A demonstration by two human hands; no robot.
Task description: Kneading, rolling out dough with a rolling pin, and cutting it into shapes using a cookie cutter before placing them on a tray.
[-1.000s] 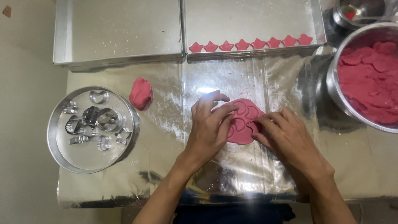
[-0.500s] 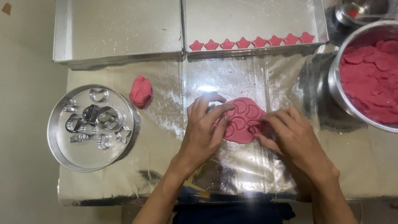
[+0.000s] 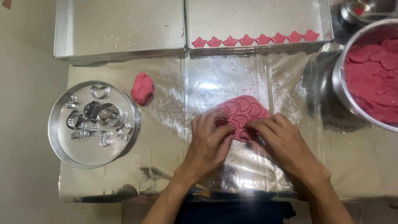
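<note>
While both my hands sit low in the middle of the frame, they press on the near edge of a flat pink dough sheet (image 3: 244, 113) marked with crescent cuts. My left hand (image 3: 209, 143) lies palm down, fingers bent, tips on the sheet's lower left edge. My right hand (image 3: 284, 145) is also palm down, fingers curled onto the sheet's lower right edge. Something small and metallic shows between the fingertips, too hidden to name; can't tell if either hand grips it. The sheet lies on a foil-covered table (image 3: 174, 174), centre of frame, dusted with flour.

Left of centre: a pink dough lump (image 3: 142, 88) on the foil, well apart from the hands. Far left: a round metal tin (image 3: 60, 143) holding several metal cookie cutters (image 3: 99, 118). Upper left: a bare baking tray (image 3: 120, 25). Upper right: a second baking tray (image 3: 257, 16) with a row of pink star-shaped pieces (image 3: 255, 40) along its near edge. Right edge: a metal bowl (image 3: 342, 89) full of pink dough scraps (image 3: 373, 79). Top right corner: another small metal container (image 3: 365, 8), partly cut off.
</note>
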